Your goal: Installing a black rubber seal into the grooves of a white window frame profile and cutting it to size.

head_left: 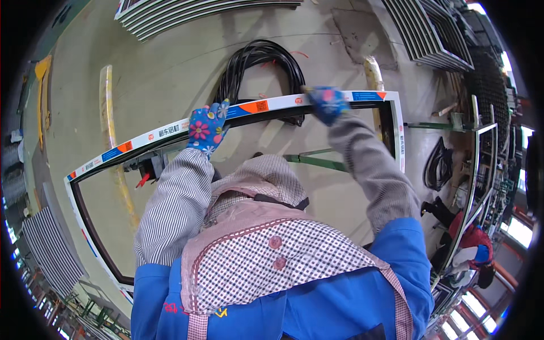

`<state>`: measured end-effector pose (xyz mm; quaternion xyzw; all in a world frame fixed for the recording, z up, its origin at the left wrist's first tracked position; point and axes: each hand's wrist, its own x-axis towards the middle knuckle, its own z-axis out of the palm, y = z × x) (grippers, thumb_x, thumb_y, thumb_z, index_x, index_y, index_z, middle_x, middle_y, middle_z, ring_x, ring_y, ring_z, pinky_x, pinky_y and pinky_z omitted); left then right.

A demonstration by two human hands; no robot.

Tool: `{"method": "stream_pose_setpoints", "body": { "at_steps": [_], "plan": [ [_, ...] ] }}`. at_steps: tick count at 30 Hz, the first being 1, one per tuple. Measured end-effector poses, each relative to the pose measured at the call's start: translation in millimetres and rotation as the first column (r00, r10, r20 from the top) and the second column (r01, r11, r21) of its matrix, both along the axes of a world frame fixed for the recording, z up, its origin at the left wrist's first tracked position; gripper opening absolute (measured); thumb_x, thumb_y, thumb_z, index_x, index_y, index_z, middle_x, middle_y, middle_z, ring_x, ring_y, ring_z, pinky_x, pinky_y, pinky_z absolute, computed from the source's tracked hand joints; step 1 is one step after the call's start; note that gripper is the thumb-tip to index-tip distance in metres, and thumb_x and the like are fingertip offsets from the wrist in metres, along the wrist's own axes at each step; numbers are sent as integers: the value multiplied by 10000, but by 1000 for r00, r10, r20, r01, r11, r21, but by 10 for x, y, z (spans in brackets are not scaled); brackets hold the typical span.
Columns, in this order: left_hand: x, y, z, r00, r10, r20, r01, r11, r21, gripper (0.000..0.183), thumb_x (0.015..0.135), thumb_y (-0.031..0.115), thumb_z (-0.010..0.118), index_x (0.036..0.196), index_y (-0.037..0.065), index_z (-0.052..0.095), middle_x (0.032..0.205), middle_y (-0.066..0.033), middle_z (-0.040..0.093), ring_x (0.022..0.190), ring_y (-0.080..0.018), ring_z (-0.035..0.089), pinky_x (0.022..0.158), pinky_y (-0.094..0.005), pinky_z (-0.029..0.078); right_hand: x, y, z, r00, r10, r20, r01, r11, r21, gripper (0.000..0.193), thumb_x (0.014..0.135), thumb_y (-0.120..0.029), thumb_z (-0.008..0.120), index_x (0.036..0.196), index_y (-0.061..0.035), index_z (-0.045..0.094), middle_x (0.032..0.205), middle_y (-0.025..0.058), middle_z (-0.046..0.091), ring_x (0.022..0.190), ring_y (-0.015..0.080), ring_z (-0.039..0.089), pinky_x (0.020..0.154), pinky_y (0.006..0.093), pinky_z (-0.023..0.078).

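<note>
A large white window frame (187,126) with a dark inner gasket and orange-and-blue printed film lies in front of me, raised above the floor. My left hand (207,129), in a blue flowered glove, grips the far bar left of its middle, fingers curled over the outer edge. Farther right, my right hand (330,105) in a matching glove is at the same bar, near its right end. It looks closed and is smeared by motion. A small tan tip pokes out at its left, too blurred to name.
Beyond the far bar lies a coil of black rubber strip (229,76) on the floor. Yellowish wrapped bars (106,102) pass under the frame, with a green metal support (317,161). Stacked profiles (209,14) stand at the back. A person in red (467,232) is at far right.
</note>
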<state>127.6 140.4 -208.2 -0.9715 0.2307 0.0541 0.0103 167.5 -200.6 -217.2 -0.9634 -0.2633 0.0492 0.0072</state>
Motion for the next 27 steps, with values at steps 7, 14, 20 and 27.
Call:
{"method": "stream_pose_setpoints", "body": {
  "at_steps": [7, 14, 20, 27],
  "plan": [
    [64, -175, -137, 992, -80, 100, 83, 996, -29, 568, 778, 256, 612, 1293, 84, 446, 1011, -88, 552, 907, -256, 555, 756, -385, 447, -21, -1356, 227, 879, -9, 476, 17, 1000, -11, 235, 691, -153, 684, 882, -73, 573, 826, 136, 604, 767, 305, 618, 657, 407, 498],
    [301, -1122, -143, 965, -193, 177, 220, 965, -145, 289, 844, 166, 507, 1117, 77, 539, 924, -125, 593, 759, -246, 613, 615, -360, 504, -93, 248, -30, 978, 71, 194, -81, 996, 43, 545, 680, -286, 697, 1164, -101, 526, 975, 94, 597, 861, 248, 600, 687, 409, 474],
    [322, -1125, -73, 963, -164, 214, 211, 952, -222, 263, 829, 151, 511, 1080, 88, 556, 889, -107, 600, 737, -256, 628, 586, -360, 506, -24, 455, 53, 995, 66, 75, -69, 997, 45, 642, 644, -399, 733, 1164, -97, 507, 948, 63, 572, 867, 241, 581, 710, 396, 453],
    [139, -673, -141, 978, -92, 189, 115, 986, -116, 531, 743, 255, 626, 1227, 74, 502, 915, -72, 555, 807, -222, 561, 656, -354, 450, -187, 542, 15, 972, 21, 232, -51, 991, 125, 608, 655, -361, 719, 1163, -92, 520, 1028, 60, 570, 951, 239, 560, 813, 411, 414]
  ]
}}
